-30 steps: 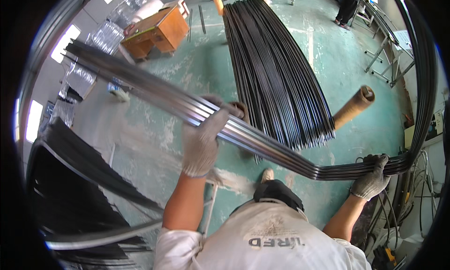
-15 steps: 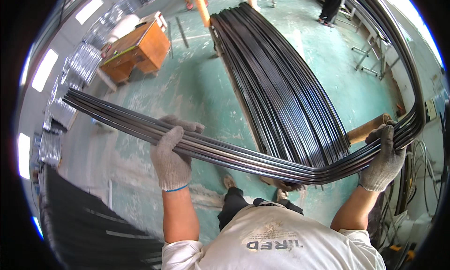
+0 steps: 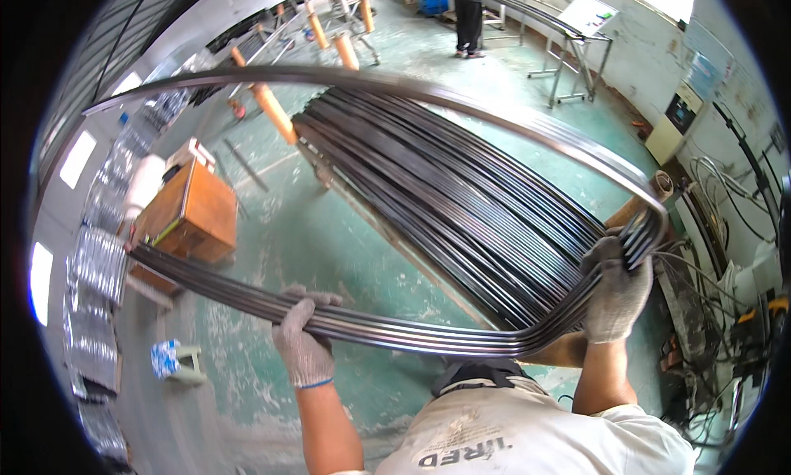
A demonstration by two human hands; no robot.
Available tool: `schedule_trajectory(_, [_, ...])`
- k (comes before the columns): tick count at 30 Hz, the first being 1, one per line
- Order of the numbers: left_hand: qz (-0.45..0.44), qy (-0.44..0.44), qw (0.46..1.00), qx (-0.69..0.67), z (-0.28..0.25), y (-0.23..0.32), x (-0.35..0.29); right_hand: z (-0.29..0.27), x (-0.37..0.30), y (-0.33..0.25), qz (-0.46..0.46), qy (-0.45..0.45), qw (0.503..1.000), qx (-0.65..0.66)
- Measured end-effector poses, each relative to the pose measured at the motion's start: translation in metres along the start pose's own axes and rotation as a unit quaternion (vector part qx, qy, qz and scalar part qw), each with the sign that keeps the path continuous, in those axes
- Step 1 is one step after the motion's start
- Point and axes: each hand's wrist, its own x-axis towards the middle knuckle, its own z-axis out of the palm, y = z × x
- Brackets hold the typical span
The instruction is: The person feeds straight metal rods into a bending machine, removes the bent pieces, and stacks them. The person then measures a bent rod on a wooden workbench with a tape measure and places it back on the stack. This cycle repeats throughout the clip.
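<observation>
Bars [image 3: 420, 333], dark, thin and bundled, run from a free end at the left, through two bends at the right, and arch back toward the upper left. Left hand [image 3: 304, 346], gloved, grips the lower run: thumb over the top, fingers wrapped around the bundle, tips showing at the far edge. Right hand [image 3: 618, 298], gloved, is closed on the same bundle between the two bends; its fingertips are partly hidden. Stack [image 3: 445, 187] of similar lengths lies just beyond both hands. Shirt [image 3: 568, 425] carries large dark lettering [image 3: 461, 453]; smaller print above it is too faint to read.
</observation>
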Motion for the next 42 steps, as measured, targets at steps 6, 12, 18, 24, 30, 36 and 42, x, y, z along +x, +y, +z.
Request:
schedule_trajectory(6, [-0.016, -0.009, 0.998, 0.062, -0.019, -0.010, 0.136, 0.099, -0.013, 0.125, 0.142, 0.040, 0.989, -0.027])
schedule_trajectory(12, [-0.037, -0.029, 0.993, 0.109, 0.011, -0.015, 0.300, 0.217, -0.005, 0.281, 0.264, 0.102, 0.959, 0.011])
schedule_trajectory(18, [-0.002, -0.057, 0.982, 0.181, 0.080, -0.025, 0.434, 0.302, 0.005, 0.369, 0.293, 0.165, 0.938, -0.087])
schedule_trajectory(24, [-0.060, -0.139, 0.967, 0.206, 0.116, -0.072, 0.587, 0.395, 0.020, 0.427, 0.300, 0.240, 0.917, -0.113])
schedule_trajectory(30, [-0.141, -0.218, 0.935, 0.242, 0.127, -0.139, 0.748, 0.492, 0.013, 0.463, 0.331, 0.300, 0.892, -0.066])
schedule_trajectory(36, [-0.168, -0.307, 0.895, 0.275, 0.168, -0.178, 0.892, 0.605, 0.004, 0.490, 0.347, 0.381, 0.856, -0.039])
schedule_trajectory(42, [-0.174, -0.336, 0.827, 0.415, 0.201, -0.226, 0.983, 0.678, 0.008, 0.533, 0.410, 0.443, 0.795, -0.060])
